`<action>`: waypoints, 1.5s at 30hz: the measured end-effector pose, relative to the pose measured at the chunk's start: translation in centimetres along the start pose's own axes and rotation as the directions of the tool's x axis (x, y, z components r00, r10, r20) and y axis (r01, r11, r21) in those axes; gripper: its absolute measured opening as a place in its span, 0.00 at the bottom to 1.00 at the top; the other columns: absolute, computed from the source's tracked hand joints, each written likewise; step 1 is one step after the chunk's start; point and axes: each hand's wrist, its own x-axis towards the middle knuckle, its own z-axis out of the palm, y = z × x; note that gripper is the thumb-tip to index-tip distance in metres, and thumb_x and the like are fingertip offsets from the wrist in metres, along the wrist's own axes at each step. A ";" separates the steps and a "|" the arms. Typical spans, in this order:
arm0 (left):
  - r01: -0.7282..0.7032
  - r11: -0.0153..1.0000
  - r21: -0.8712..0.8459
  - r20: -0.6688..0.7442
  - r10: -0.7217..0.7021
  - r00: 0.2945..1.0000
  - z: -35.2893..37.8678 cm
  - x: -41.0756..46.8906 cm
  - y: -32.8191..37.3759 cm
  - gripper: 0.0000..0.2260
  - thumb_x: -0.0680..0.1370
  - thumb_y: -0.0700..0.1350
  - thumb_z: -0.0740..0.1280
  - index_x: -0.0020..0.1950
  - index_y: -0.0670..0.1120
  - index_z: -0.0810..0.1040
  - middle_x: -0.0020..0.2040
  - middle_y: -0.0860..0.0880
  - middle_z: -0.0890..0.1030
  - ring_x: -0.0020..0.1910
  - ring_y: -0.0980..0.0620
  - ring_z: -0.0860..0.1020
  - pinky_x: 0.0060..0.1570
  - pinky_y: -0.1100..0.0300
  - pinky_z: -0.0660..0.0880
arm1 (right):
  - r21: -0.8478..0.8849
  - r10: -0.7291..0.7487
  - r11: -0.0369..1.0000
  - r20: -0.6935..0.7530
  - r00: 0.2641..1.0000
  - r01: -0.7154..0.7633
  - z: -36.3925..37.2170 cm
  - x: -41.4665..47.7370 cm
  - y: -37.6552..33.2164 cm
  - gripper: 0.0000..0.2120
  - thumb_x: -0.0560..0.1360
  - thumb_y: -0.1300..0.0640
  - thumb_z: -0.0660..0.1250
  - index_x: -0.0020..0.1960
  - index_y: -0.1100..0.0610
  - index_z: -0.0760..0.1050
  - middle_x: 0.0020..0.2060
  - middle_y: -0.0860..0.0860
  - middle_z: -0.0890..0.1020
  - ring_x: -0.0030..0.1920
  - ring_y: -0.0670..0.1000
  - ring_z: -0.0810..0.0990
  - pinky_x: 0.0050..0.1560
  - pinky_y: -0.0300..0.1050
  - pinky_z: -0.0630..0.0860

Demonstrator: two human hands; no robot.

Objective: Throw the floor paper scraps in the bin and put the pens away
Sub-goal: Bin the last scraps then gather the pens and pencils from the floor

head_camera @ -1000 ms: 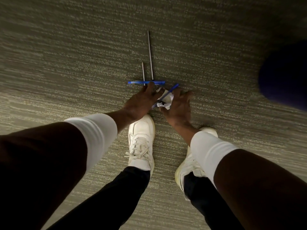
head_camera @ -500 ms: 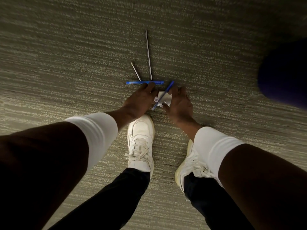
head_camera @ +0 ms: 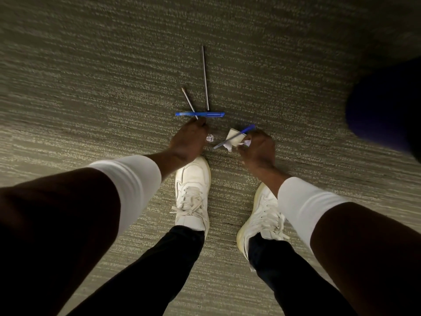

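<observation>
My left hand (head_camera: 188, 140) reaches down to the carpet, its fingertips pinched on the near end of a short grey pen (head_camera: 188, 100) that tilts up-left. A small crumpled scrap (head_camera: 210, 138) shows against that hand's right edge; I cannot tell if it is held. A blue pen (head_camera: 200, 114) lies crosswise on the floor just beyond the fingertips. A long grey pen (head_camera: 205, 78) lies lengthwise past it. My right hand (head_camera: 258, 150) is closed on a second blue pen (head_camera: 235, 136) and white paper scraps (head_camera: 234, 139).
My two white shoes (head_camera: 192, 190) stand on the striped grey-green carpet (head_camera: 91, 87) right below the hands. A dark blue rounded object (head_camera: 385, 106) fills the right edge of the view.
My right hand has pulled away to the right with its blue pen and paper. The short grey pen at my left fingertips has swung from upright to leaning left.
</observation>
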 end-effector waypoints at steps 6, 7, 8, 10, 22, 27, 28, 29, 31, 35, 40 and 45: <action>0.102 0.994 -0.035 0.005 -0.101 0.995 -4.0 -4.4 2.2 0.09 0.73 0.32 0.66 0.50 0.40 0.79 0.59 0.39 0.79 0.52 0.40 0.79 0.52 0.47 0.79 | -0.017 0.228 0.974 0.129 0.965 -0.228 -5.6 -4.3 1.6 0.06 0.73 0.55 0.74 0.46 0.57 0.84 0.45 0.56 0.87 0.45 0.58 0.86 0.49 0.47 0.84; 0.116 0.992 -0.042 0.003 -0.116 0.993 -5.0 -5.1 3.0 0.08 0.73 0.32 0.66 0.50 0.40 0.80 0.57 0.40 0.79 0.51 0.41 0.80 0.51 0.48 0.80 | 0.004 0.242 0.970 0.091 0.966 -0.243 -6.5 -5.0 1.5 0.05 0.72 0.55 0.75 0.43 0.56 0.83 0.43 0.56 0.87 0.43 0.57 0.86 0.46 0.43 0.82; 0.133 0.990 -0.050 0.008 -0.133 0.991 -6.0 -5.6 3.9 0.08 0.74 0.33 0.66 0.50 0.41 0.80 0.57 0.41 0.79 0.51 0.42 0.80 0.50 0.49 0.81 | 0.005 0.241 0.970 0.029 0.970 -0.242 -7.5 -5.6 1.3 0.04 0.70 0.56 0.77 0.40 0.57 0.83 0.40 0.56 0.87 0.39 0.56 0.85 0.43 0.39 0.78; 0.151 0.985 -0.087 0.018 -0.150 0.988 -8.0 -6.3 5.9 0.08 0.75 0.33 0.67 0.51 0.41 0.81 0.57 0.42 0.79 0.52 0.42 0.80 0.51 0.48 0.81 | -0.006 0.259 0.966 -0.016 0.966 -0.259 -9.3 -6.9 0.9 0.07 0.69 0.56 0.79 0.39 0.58 0.84 0.38 0.55 0.87 0.36 0.54 0.85 0.40 0.40 0.77; 0.234 0.935 -0.265 0.030 -0.235 0.972 -16.2 -7.7 18.5 0.11 0.76 0.35 0.70 0.58 0.42 0.82 0.58 0.43 0.77 0.51 0.39 0.83 0.53 0.47 0.80 | 0.204 0.405 0.878 0.165 0.899 -0.433 -20.8 -11.6 -0.9 0.06 0.71 0.60 0.80 0.43 0.58 0.83 0.39 0.55 0.87 0.27 0.52 0.86 0.20 0.41 0.77; 0.224 0.926 -0.305 0.044 -0.221 0.974 -17.5 -7.8 22.3 0.08 0.77 0.35 0.70 0.56 0.41 0.82 0.60 0.42 0.77 0.53 0.38 0.82 0.55 0.45 0.81 | 0.201 0.393 0.885 0.162 0.905 -0.420 -24.6 -13.1 -0.1 0.07 0.71 0.61 0.80 0.39 0.58 0.82 0.31 0.50 0.83 0.20 0.38 0.79 0.21 0.37 0.77; 0.228 0.926 -0.300 0.056 -0.222 0.973 -17.7 -7.8 22.8 0.07 0.77 0.35 0.70 0.55 0.41 0.82 0.59 0.42 0.77 0.52 0.38 0.82 0.54 0.45 0.81 | 0.203 0.403 0.880 0.156 0.902 -0.429 -25.1 -13.2 0.3 0.08 0.70 0.62 0.81 0.38 0.58 0.81 0.31 0.50 0.84 0.21 0.40 0.81 0.23 0.40 0.80; 0.231 0.928 -0.294 0.064 -0.221 0.973 -17.9 -7.8 23.2 0.06 0.77 0.35 0.69 0.53 0.41 0.81 0.59 0.42 0.76 0.51 0.38 0.82 0.53 0.46 0.80 | 0.204 0.420 0.873 0.149 0.895 -0.443 -25.6 -13.4 0.6 0.09 0.70 0.62 0.81 0.38 0.57 0.81 0.32 0.51 0.84 0.24 0.44 0.84 0.26 0.45 0.83; 0.233 0.931 -0.282 0.075 -0.221 0.972 -18.1 -7.8 23.8 0.05 0.77 0.35 0.68 0.52 0.41 0.81 0.57 0.42 0.76 0.50 0.38 0.82 0.52 0.46 0.80 | 0.225 0.449 0.852 0.152 0.881 -0.473 -26.3 -13.6 1.0 0.08 0.70 0.63 0.81 0.39 0.57 0.81 0.34 0.53 0.86 0.28 0.51 0.86 0.28 0.50 0.85; 0.253 0.915 -0.313 0.059 -0.248 0.967 -19.1 -7.0 25.1 0.04 0.77 0.37 0.69 0.51 0.41 0.82 0.56 0.43 0.78 0.51 0.39 0.82 0.52 0.48 0.80 | 0.234 0.454 0.862 0.042 0.890 -0.450 -28.1 -13.6 1.6 0.08 0.70 0.57 0.82 0.44 0.57 0.85 0.39 0.55 0.88 0.26 0.48 0.84 0.24 0.35 0.79; 0.234 0.844 -0.484 -0.046 -0.291 0.956 -22.7 -3.8 29.7 0.03 0.76 0.41 0.74 0.49 0.43 0.84 0.53 0.44 0.81 0.48 0.46 0.81 0.49 0.56 0.79 | 0.343 0.367 0.892 -0.169 0.915 -0.295 -32.3 -14.0 1.7 0.08 0.72 0.52 0.81 0.43 0.53 0.83 0.42 0.55 0.86 0.29 0.50 0.86 0.26 0.50 0.83; 0.153 0.818 -0.554 -0.113 -0.256 0.960 -25.2 1.8 35.9 0.07 0.77 0.48 0.73 0.48 0.44 0.86 0.49 0.41 0.83 0.46 0.44 0.82 0.47 0.54 0.80 | 0.366 0.462 0.867 -0.339 0.819 -0.338 -37.9 -13.1 3.1 0.13 0.72 0.49 0.80 0.47 0.58 0.84 0.40 0.59 0.88 0.35 0.51 0.86 0.33 0.42 0.72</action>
